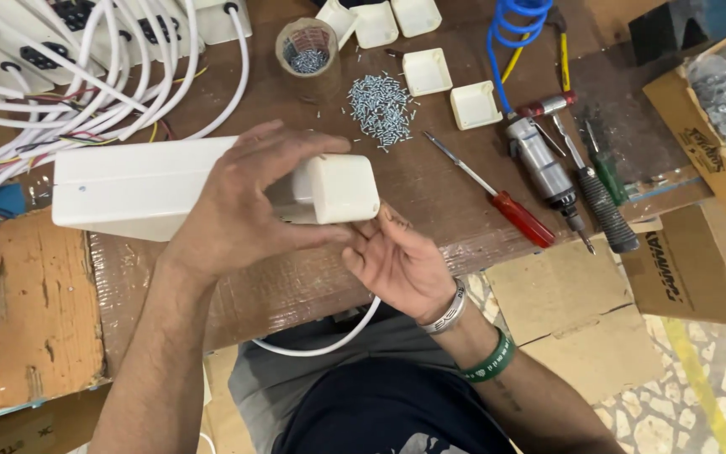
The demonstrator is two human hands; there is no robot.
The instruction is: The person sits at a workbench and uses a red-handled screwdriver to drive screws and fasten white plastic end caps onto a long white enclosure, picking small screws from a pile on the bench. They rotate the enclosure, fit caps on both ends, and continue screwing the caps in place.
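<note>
1. While it lies flat over the wooden workbench [430, 181], the long white casing [136, 189] is clamped near its right end by the left hand [245, 206], fingers curled shut around it.
2. The right hand [397, 261] sits palm-up, half open, fingertips touching the white end cap [344, 188] fitted on the casing.
3. Beyond the casing lies a pile of small screws [380, 108]; right of it, a red-handled screwdriver [497, 197].
</note>
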